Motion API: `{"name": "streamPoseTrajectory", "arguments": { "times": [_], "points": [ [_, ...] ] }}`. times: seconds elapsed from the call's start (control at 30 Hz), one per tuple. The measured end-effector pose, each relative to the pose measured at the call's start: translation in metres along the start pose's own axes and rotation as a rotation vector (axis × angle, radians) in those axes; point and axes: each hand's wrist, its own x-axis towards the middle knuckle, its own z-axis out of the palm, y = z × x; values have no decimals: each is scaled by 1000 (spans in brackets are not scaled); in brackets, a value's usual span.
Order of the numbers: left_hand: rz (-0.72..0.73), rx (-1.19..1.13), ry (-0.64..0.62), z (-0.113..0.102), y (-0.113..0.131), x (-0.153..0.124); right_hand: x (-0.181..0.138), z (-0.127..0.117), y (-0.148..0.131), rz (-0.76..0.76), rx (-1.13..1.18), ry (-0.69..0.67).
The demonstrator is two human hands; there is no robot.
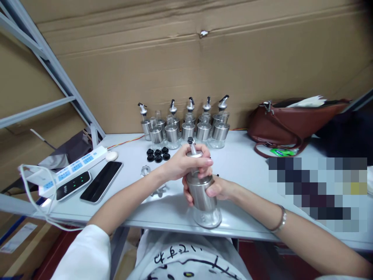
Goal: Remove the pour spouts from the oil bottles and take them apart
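In the head view, an oil bottle (201,194) with a steel sleeve and clear glass base is tilted over the table's front edge. My right hand (220,187) is wrapped around its steel body. Higher up, my left hand (194,161) closes around the metal pour spout (192,147) at the neck. Partly behind my left forearm lie several silvery spout parts (145,170). Beyond my hands, several black stoppers (157,152) sit in a cluster. Two rows of similar bottles (171,134) stand at the back, the rear ones with spouts and the front ones without.
A white power strip (77,167), a phone (101,182) and a black device with green lights (74,186) lie on the left of the table (128,149). A brown leather bag (279,124) rests at the right. Cardboard (163,70) forms the back wall.
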Motion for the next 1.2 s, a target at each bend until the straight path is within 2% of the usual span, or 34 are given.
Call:
{"name": "streamPoseTrajectory", "arguments": {
  "times": [0.2, 0.3, 0.47, 0.53, 0.6, 0.67, 0.77, 0.9, 0.97, 1.07, 1.2],
  "points": [
    [-2, 104, 129, 6, 9, -2, 5, 15, 2, -117, -276, 266],
    [17, 194, 245, 7, 7, -2, 9, 17, 5, -155, -437, 444],
    [173, 363, 468, 8, -7, -5, 14, 21, 6, -83, -648, 751],
    [227, 377, 506, 9, -10, -6, 15, 26, 4, -77, -663, 824],
    [222, 363, 518, 10, -10, -6, 15, 31, 3, -74, -666, 860],
    [153, 319, 499, 9, -7, -5, 16, 34, 2, -58, -677, 833],
    [29, 201, 404, 5, -1, -2, 15, 35, 3, -38, -708, 725],
    [-85, 82, 261, -3, 5, -1, 12, 30, 3, -46, -688, 709],
    [-133, 38, 203, -8, 6, -1, 10, 27, 3, -45, -616, 669],
    [-172, -14, 144, -14, 6, 0, 6, 23, 1, -37, -436, 535],
    [-184, -53, 191, -13, 3, 2, 1, 16, 2, -2, -188, 371]
  ]
}}
